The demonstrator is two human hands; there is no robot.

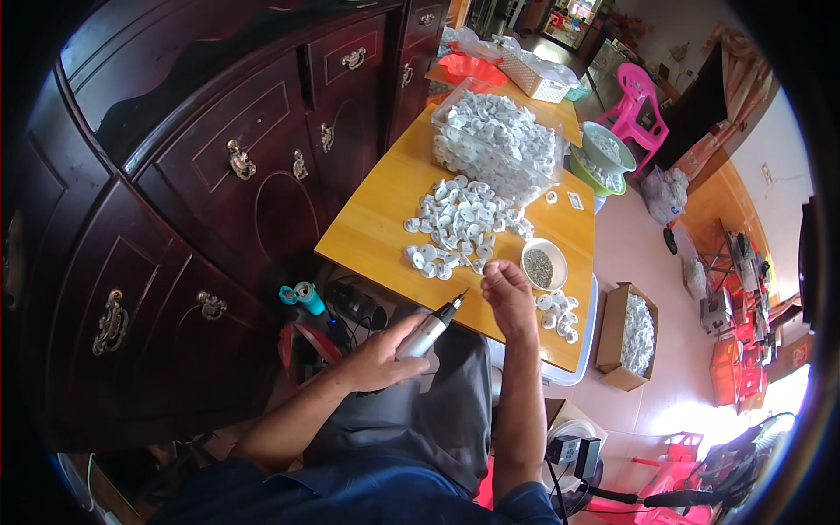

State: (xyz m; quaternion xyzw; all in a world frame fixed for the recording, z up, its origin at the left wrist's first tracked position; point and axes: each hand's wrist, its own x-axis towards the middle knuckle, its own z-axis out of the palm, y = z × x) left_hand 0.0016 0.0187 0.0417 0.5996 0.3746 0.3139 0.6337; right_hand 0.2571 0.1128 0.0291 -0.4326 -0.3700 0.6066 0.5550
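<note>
My left hand (385, 357) is wrapped round a silver and black electric screwdriver (426, 334), its thin tip pointing up and right over the table's near edge. Just right of that tip, my right hand (511, 297) is raised with thumb and fingers pinched together; whatever sits between them is too small to make out. Close beside it stands a white bowl (560, 266) of small greyish metal bits (536, 269). A loose heap of small white plastic parts (464, 214) spreads beyond my hands. A smaller group of white parts (557, 315) lies right of my right wrist.
A clear plastic bin (544, 179) piled with white parts takes up the far end of the wooden table (367, 234). Dark cabinets (236, 184) line the left. On the floor at right stand a cardboard box (612, 337) of white parts and a pink chair (632, 109).
</note>
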